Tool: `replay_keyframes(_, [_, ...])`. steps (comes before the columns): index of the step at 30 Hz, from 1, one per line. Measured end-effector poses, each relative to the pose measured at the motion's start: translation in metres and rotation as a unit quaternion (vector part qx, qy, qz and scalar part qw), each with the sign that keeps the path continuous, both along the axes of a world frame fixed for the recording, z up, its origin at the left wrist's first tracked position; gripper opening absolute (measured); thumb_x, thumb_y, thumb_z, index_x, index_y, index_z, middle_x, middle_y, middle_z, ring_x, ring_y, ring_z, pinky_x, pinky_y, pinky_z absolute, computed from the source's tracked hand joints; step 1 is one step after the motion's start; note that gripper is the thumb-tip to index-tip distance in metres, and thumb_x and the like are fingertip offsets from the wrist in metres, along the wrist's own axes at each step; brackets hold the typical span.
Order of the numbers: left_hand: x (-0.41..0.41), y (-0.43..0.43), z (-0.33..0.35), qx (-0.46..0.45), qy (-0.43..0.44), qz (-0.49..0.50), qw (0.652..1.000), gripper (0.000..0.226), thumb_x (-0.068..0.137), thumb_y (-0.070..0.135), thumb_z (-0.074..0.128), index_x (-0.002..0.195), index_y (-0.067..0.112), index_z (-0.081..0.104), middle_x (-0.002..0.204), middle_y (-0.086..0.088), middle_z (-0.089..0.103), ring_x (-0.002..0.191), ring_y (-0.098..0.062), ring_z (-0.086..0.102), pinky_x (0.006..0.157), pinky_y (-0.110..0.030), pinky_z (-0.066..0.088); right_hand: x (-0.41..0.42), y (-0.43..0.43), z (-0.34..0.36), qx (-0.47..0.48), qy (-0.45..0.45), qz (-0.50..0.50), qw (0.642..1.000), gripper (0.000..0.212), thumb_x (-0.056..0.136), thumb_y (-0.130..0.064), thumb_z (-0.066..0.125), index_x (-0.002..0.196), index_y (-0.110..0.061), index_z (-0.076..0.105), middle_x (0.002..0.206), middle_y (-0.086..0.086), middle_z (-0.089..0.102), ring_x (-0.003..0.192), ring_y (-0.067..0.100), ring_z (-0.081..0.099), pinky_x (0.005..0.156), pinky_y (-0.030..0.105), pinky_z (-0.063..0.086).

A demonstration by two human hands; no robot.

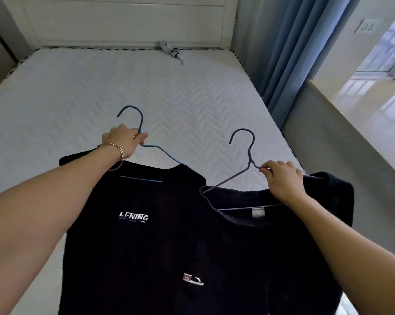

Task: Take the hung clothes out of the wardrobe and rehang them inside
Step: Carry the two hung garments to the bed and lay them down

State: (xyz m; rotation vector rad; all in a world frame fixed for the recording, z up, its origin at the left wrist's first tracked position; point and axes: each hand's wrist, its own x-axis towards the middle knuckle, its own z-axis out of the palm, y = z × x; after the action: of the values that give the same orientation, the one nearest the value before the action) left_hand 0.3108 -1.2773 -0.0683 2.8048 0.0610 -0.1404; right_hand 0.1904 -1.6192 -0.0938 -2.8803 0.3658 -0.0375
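Black shirt, white lettering on chest: soft, limp, probably light; hangs from blue hanger, held in the air over the near end of the bed, not inside any wardrobe.

Second dark garment, ribbed collar: likewise soft, perhaps a thicker knit; hangs from grey hanger, just beside the first and overlapping it.

Left hand, bangle at wrist: clenched round blue hanger at base of hook.

Right hand: pinching grey hanger just below the hook's twist.

Hangers: thin, stiff wire, likely smooth. Best taken at neck, as here; cloth would slide or sag if grabbed alone.

Mattress: white, quilted, bare.

Small pale bundle: at far edge of mattress.

Headboard, blue curtain: beyond.
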Motion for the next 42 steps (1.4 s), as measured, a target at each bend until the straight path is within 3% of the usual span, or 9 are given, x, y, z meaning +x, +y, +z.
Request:
replay_keyframes(3, [0.051,-0.018,-0.045,-0.078,-0.012,0.041,0.996,0.041,0.095,0.033,0.04,0.097,0.001,0.065,0.105,-0.027,0.063,0.1,-0.038,0.057,0.08,-0.035,0.041,0.06,-0.02,-0.042,-0.027,0.0,0.004,1.0,0.033,0.098,-0.028,0.036,0.118,-0.018,0.061,0.113,0.008,0.063,0.114,0.029,0.046,0.099,0.039,0.029])
replay_keyframes(6, [0.102,-0.032,-0.084,-0.124,-0.033,0.109,0.986,0.041,0.095,0.03,0.04,0.114,-0.002,0.055,0.117,-0.024,0.061,0.108,-0.038,0.057,0.093,-0.039,0.043,0.121,-0.037,-0.078,-0.032,-0.024,-0.016,0.999,0.033,0.098,-0.023,0.036,0.121,-0.016,0.059,0.118,0.012,0.061,0.117,0.032,0.045,0.1,0.041,0.03])
replay_keyframes(10, [0.126,-0.047,-0.15,-0.079,0.09,0.091,0.989,0.071,0.093,0.025,0.046,0.146,0.006,0.004,0.148,-0.021,0.029,0.134,-0.035,0.034,0.109,-0.037,0.028,0.17,-0.046,-0.138,-0.021,-0.023,-0.037,0.999,0.043,0.098,-0.027,0.034,0.14,-0.019,0.036,0.145,0.011,0.038,0.137,0.031,0.028,0.114,0.047,0.013])
replay_keyframes(17, [-0.005,-0.06,-0.314,0.077,0.26,-0.126,0.954,0.057,0.096,0.04,0.03,0.147,0.03,0.007,0.158,0.001,-0.006,0.146,-0.024,-0.006,0.118,-0.041,0.003,0.064,0.0,-0.291,0.031,0.275,0.051,0.959,0.058,0.094,-0.055,0.021,0.147,-0.044,-0.001,0.159,-0.009,-0.01,0.147,0.02,-0.011,0.118,0.05,-0.002])
replay_keyframes(23, [-0.03,-0.064,-0.361,0.08,0.253,-0.112,0.958,0.061,0.095,0.048,0.023,0.145,0.033,-0.008,0.155,0.008,-0.023,0.143,-0.018,-0.022,0.117,-0.046,-0.006,0.052,-0.005,-0.33,0.046,0.303,0.047,0.951,0.062,0.092,-0.061,0.019,0.143,-0.048,-0.013,0.156,-0.01,-0.022,0.145,0.021,-0.021,0.117,0.052,-0.004])
replay_keyframes(28, [-0.033,-0.059,-0.354,0.055,0.207,-0.1,0.972,0.056,0.095,0.041,0.033,0.146,0.029,0.013,0.158,0.007,-0.001,0.146,-0.018,-0.003,0.118,-0.038,0.009,0.061,-0.007,-0.321,0.036,0.325,0.053,0.943,0.063,0.092,-0.058,0.031,0.146,-0.047,-0.001,0.159,-0.009,-0.012,0.147,0.023,-0.012,0.116,0.052,0.007])
replay_keyframes(32, [-0.076,-0.038,-0.319,-0.034,0.202,-0.005,0.979,0.047,0.094,0.03,0.041,0.139,0.018,0.037,0.15,-0.002,0.032,0.14,-0.02,0.023,0.113,-0.035,0.027,0.053,0.006,-0.284,0.053,0.32,0.014,0.946,0.06,0.093,-0.035,0.044,0.147,-0.029,0.02,0.157,0.001,0.015,0.142,0.027,0.018,0.11,0.045,0.029])
replay_keyframes(36, [-0.164,0.005,-0.259,-0.16,0.243,0.119,0.949,0.035,0.093,0.023,0.046,0.125,0.014,0.055,0.129,-0.003,0.057,0.12,-0.017,0.052,0.102,-0.027,0.04,-0.009,0.035,-0.236,0.113,0.317,0.008,0.941,0.052,0.091,-0.027,0.046,0.142,-0.02,0.035,0.145,0.004,0.039,0.129,0.026,0.041,0.103,0.039,0.039])
replay_keyframes(42, [-0.305,0.074,-0.17,-0.218,0.268,0.276,0.897,0.029,0.093,0.016,0.048,0.118,0.01,0.059,0.12,-0.011,0.064,0.112,-0.022,0.059,0.093,-0.026,0.042,-0.122,0.085,-0.167,0.199,0.349,0.017,0.915,0.044,0.09,-0.019,0.053,0.134,-0.015,0.047,0.134,0.008,0.054,0.118,0.025,0.055,0.097,0.031,0.044])
